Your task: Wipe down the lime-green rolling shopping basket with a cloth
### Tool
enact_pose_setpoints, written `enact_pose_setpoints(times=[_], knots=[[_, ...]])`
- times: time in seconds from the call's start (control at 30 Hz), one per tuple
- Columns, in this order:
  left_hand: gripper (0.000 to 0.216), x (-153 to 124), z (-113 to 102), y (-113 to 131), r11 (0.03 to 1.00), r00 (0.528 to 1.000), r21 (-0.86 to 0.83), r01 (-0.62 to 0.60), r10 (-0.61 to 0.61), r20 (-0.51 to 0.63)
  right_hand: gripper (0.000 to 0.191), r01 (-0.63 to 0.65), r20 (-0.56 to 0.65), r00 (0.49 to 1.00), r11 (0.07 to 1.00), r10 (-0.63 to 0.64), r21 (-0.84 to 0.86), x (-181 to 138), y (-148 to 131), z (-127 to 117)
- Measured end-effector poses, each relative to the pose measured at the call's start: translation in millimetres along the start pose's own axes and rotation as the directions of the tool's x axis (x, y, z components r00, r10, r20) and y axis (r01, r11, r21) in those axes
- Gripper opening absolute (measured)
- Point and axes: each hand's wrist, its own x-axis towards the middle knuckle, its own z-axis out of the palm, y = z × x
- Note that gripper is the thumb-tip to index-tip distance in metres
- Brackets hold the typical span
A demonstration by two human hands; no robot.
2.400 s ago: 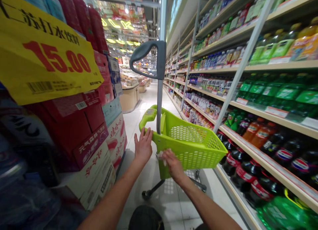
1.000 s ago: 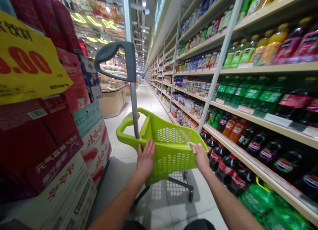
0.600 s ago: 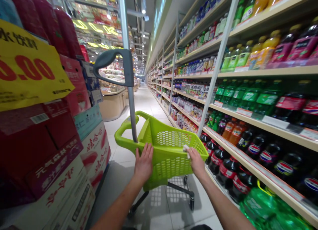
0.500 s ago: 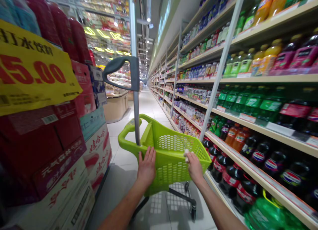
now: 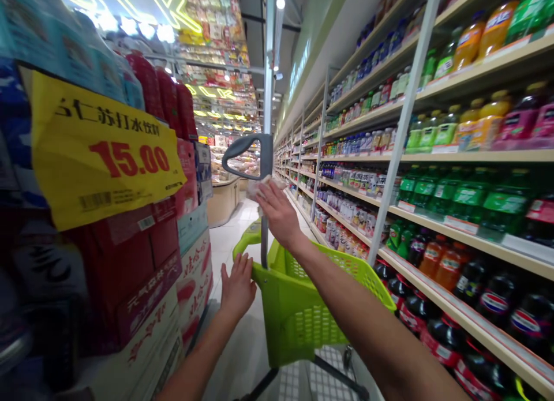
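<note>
A green plastic shopping cart (image 5: 298, 297) stands in front of me, with a metal pole (image 5: 268, 60) rising at its rear end. On the pole sits a grey loop handle (image 5: 267, 153). My right hand (image 5: 279, 210) reaches across the cart with a crumpled white wipe (image 5: 257, 187) under its fingers, at the pole just below the grey handle. My left hand (image 5: 238, 288) is lower, its fingers hooked over the rear corner of the cart's green rim. Its fingertips are partly hidden by the rim.
Shelves (image 5: 454, 216) of bottled drinks line the right side. Stacked drink cartons (image 5: 142, 274) rise close on the left, with a yellow price sign (image 5: 108, 153) in front. A tiled aisle (image 5: 223, 239) runs ahead past a wooden counter (image 5: 223, 202).
My right hand has gone from the cart's far right rim up to the pole with the wipe. My left hand has slid back to the rear corner. The view has shifted left.
</note>
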Motion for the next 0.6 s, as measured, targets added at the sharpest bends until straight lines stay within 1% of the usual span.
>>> enact_pose_setpoints(times=[0.03,0.07,0.1,0.17,0.23,0.27,0.3,0.33,0.37,0.4,0.43,0.47,0.5,0.53,0.6], knots=[[0.055,-1,1,0,1.0,1.0,0.001,0.001,-0.001,0.012,0.034,0.051,0.071,0.996,0.999,-0.049,-0.019,-8,0,7],[0.056,-2,1,0,1.0,1.0,-0.001,0.002,-0.002,0.016,0.033,0.106,0.145,0.984,0.994,-0.101,-0.027,-23,-2,14],[0.056,-3,2,1,1.0,1.0,-0.005,-0.001,0.001,0.018,0.033,0.164,0.216,0.964,0.986,-0.156,-0.024,-43,-4,19],[0.058,-6,3,2,1.0,1.0,-0.015,-0.013,0.013,0.019,0.033,0.276,0.336,0.904,0.961,-0.264,0.011,-85,-10,26],[0.06,-8,4,2,0.999,1.0,-0.026,-0.021,0.022,0.013,0.035,0.339,0.396,0.857,0.939,-0.331,0.052,-114,-15,27],[0.06,-8,5,2,0.999,1.0,-0.032,-0.022,0.022,0.008,0.035,0.343,0.404,0.849,0.937,-0.34,0.067,-118,-15,26],[0.06,-8,6,2,0.999,1.0,-0.038,-0.021,0.021,0.001,0.035,0.328,0.394,0.858,0.942,-0.331,0.078,-115,-15,25],[0.06,-8,7,2,0.999,1.0,-0.045,-0.022,0.022,-0.006,0.033,0.286,0.363,0.884,0.955,-0.296,0.083,-107,-14,23],[0.06,-8,9,2,0.998,1.0,-0.051,-0.027,0.026,-0.016,0.032,0.214,0.312,0.922,0.973,-0.23,0.085,-94,-13,21],[0.06,-8,10,2,0.998,0.999,-0.058,-0.035,0.033,-0.029,0.031,0.123,0.247,0.958,0.987,-0.144,0.099,-80,-12,18],[0.06,-8,11,2,0.997,0.998,-0.067,-0.046,0.043,-0.044,0.032,0.021,0.181,0.982,0.991,-0.046,0.135,-67,-12,16],[0.059,-8,12,2,0.995,0.997,-0.079,-0.058,0.053,-0.059,0.032,-0.086,0.127,0.99,0.977,0.061,0.195,-56,-13,13],[0.059,-8,12,2,0.993,0.995,-0.095,-0.069,0.062,-0.075,0.032,-0.193,0.1,0.98,0.942,0.172,0.275,-48,-16,10],[0.058,-7,13,1,0.99,0.994,-0.115,-0.079,0.069,-0.09,0.032,-0.295,0.107,0.956,0.883,0.275,0.364,-45,-19,7],[0.055,-6,14,1,0.982,0.99,-0.161,-0.1,0.081,-0.118,0.032,-0.472,0.186,0.877,0.727,0.442,0.499,-49,-26,4]])
